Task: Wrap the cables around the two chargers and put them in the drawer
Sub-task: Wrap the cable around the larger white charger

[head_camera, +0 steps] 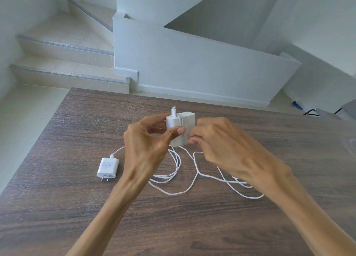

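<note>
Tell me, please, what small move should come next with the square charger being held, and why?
Probably another turn of cable: the left hand holds the square charger with one strand across it, the right hand pinches the white cable, and most of it lies loose on the table.

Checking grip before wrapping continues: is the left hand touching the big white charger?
Touching. The head view shows the left hand with its thumb pressed on the front of the big white charger.

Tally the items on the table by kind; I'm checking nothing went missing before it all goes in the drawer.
Chargers: 2, the large charger held in both hands, left hand and right hand, and the small charger lying on the table.
White cables: 2, it seems; loops overlap.
Total: 4
</note>
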